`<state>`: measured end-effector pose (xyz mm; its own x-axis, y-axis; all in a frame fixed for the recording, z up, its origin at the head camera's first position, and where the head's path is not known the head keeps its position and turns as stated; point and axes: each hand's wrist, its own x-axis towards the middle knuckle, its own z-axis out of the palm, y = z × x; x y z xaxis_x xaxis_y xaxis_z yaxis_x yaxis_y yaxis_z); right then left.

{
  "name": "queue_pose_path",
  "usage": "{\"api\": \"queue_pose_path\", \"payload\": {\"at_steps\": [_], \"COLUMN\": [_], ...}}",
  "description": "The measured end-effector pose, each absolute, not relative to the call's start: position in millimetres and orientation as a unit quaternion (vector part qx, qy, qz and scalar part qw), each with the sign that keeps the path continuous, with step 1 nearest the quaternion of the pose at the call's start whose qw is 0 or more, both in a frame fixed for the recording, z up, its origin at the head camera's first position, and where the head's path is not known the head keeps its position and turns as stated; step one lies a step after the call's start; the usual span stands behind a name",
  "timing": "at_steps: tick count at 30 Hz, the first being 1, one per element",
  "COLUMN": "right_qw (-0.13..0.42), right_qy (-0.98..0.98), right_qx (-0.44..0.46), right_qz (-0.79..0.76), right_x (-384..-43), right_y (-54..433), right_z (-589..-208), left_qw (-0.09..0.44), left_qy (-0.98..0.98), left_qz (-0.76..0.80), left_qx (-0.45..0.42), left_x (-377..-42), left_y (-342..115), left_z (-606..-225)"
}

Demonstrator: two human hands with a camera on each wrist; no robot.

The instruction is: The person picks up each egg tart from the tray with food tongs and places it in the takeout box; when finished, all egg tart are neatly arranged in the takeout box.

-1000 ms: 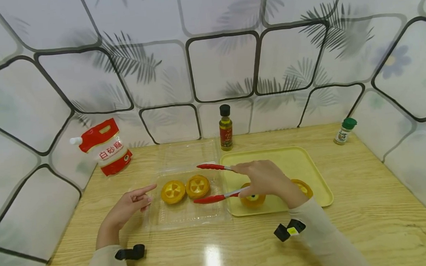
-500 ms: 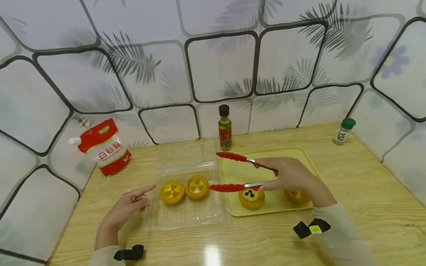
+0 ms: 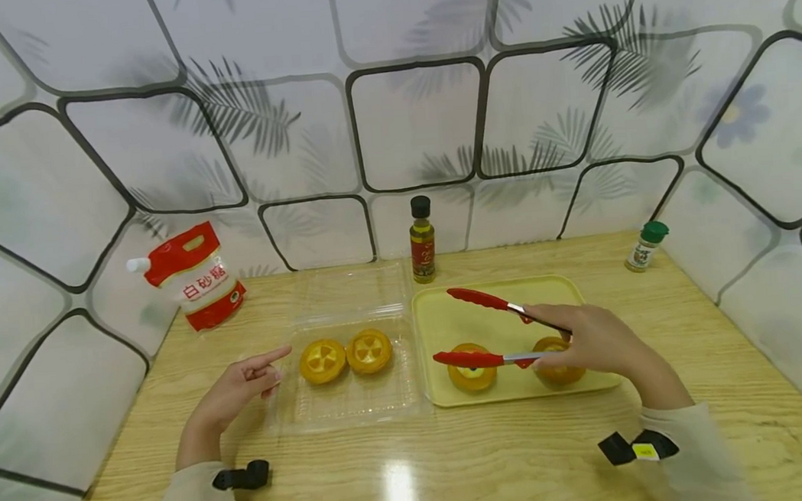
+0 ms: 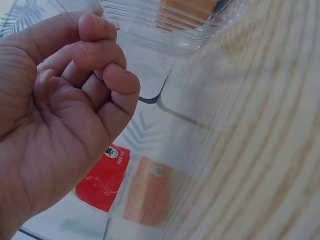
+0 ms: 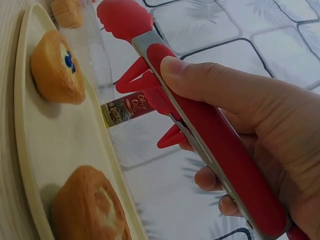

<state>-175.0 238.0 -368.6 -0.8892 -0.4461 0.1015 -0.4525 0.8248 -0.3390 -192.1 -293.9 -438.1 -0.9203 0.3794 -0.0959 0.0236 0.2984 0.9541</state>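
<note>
My right hand point(image 3: 595, 338) grips red-and-steel tongs point(image 5: 220, 160), their arms spread apart with nothing between the tips. The tongs hang over a yellow tray point(image 3: 436, 325). On it sit a blueberry-topped tart point(image 5: 59, 70) and, to the right, another tart point(image 5: 87, 207), partly hidden by the hand in the head view. Just left of the tray lies a clear plastic clamshell box point(image 3: 355, 403), lid back, with two fruit-topped tarts point(image 3: 323, 361) side by side in it. My left hand point(image 3: 234, 395) rests by the box's left edge, index finger stretched out, other fingers loosely bent.
A red-and-white sugar pouch point(image 3: 203, 282) stands at the back left. Behind the box and tray is an olive oil bottle point(image 3: 423, 241). A green-capped seasoning jar point(image 3: 645, 247) stands at the back right, near the patterned wall point(image 3: 421, 127).
My right hand has moved right with the tongs, from over the clear box to over the tray. The left hand and the tarts have stayed in place.
</note>
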Motion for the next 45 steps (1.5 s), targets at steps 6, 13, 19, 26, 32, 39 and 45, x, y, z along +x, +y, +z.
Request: {"api": "queue_pose_path", "payload": {"at_steps": [6,13,19,26,32,39,45], "right_qw": [0.006,0.008,0.004,-0.006,-0.026,-0.021,-0.014], "right_qy": [-0.956,-0.96,-0.96,-0.959,-0.961,-0.96,-0.957], "right_qx": [0.236,0.239,0.246,0.254,0.248,0.256,0.267], "right_qz": [0.173,0.145,0.135,0.124,0.123,0.114,0.111], "right_x": [-166.3,-156.8,-152.0,-148.4,-146.9,-146.2,-147.3], "right_y": [248.3,253.6,255.7,255.8,254.2,253.4,254.0], "right_z": [-368.7,-370.5,-373.1,-376.7,-379.8,-381.0,-382.3], "left_qw": [0.152,0.152,0.153,0.15,0.151,0.157,0.153], "left_qy": [0.79,0.792,0.792,0.791,0.792,0.793,0.797], "left_qz": [0.578,0.578,0.578,0.579,0.577,0.576,0.572], "left_qx": [0.132,0.125,0.123,0.129,0.128,0.12,0.118], "left_x": [-192.8,-191.8,-191.9,-192.6,-192.2,-191.9,-191.6], "left_y": [-294.4,-293.3,-293.2,-293.2,-292.7,-292.1,-292.4], "left_z": [-437.6,-437.7,-436.9,-437.6,-438.0,-437.7,-437.2]}}
